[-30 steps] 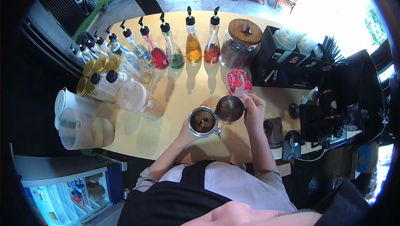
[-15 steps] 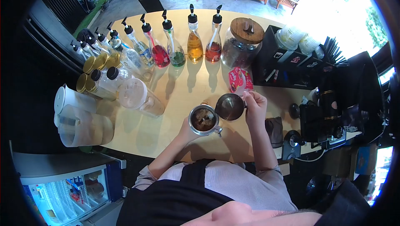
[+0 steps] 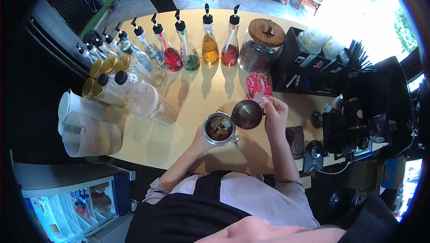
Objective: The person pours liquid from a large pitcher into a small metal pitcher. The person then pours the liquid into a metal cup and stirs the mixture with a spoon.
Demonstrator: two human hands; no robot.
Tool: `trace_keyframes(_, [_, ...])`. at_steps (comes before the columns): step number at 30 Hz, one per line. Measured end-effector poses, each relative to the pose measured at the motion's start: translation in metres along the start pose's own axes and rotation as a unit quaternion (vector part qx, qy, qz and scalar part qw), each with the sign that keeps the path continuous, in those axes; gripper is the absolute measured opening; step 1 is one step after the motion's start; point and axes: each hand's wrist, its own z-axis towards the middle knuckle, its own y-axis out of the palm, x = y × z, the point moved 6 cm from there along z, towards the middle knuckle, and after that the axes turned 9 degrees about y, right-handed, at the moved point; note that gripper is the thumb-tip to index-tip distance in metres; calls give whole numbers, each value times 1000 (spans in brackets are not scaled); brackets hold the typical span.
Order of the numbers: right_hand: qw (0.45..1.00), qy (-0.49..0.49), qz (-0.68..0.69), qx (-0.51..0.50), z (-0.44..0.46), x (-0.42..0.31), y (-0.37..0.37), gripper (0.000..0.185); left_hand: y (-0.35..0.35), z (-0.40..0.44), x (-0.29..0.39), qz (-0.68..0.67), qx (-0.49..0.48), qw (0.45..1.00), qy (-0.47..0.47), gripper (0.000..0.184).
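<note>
And in the head view, the left hand (image 3: pixel 201 141) is wrapped around the side of a metal-rimmed cup (image 3: pixel 219 143), most of those fingers hidden behind it, dark brown contents (image 3: pixel 218 130) showing inside! Over to the right hand (image 3: pixel 276 111): fingers drawn together, pinching the handle (image 3: pixel 264 108) of a dark metal pitcher (image 3: pixel 247 114). Cup and pitcher are side by side above the near middle of the surface (image 3: pixel 192 108), rims seeming to touch.

Any writing? A red packet (image 3: pixel 258 85) just beyond the right hand carries white lettering, too small to read for sure. Small stickers dot the black organiser (image 3: pixel 286 77), and the clear cups (image 3: pixel 313 39) on top bear yellowish print, illegible too.

Which way do they point? The cup's mouth faces up at the camera, its long axis running away below, a metal fitting (image 3: pixel 234 140) jutting near and right. The pitcher's mouth also faces up, handle out to the right; its tilt I can't tell.
</note>
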Motion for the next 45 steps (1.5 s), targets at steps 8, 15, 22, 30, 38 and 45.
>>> trace_keyframes(8, [1000,-3,-4,-2,1,5,-3,36,0,-2,-8,-25,5,1000,-1,70])
trace_keyframes(15, [1000,-6,-24,0,2,5,-4,36,-2,0,-1,9,7,1000,5,70])
trace_keyframes(22, [1000,-16,-25,2,2,3,-3,36,0,0,2,2,4,1000,-15,68])
trace_keyframes(30, [1000,-9,-22,4,2,2,-2,37,-3,-4,-11,-5,-1,1000,-5,76])
trace_keyframes(38, [1000,-10,-19,2,3,0,1,40,-4,-4,-12,18,-10,1000,-2,77])
trace_keyframes(45, [999,-20,-25,-1,4,-1,1,40,-3,-3,-6,13,-3,1000,-1,77])
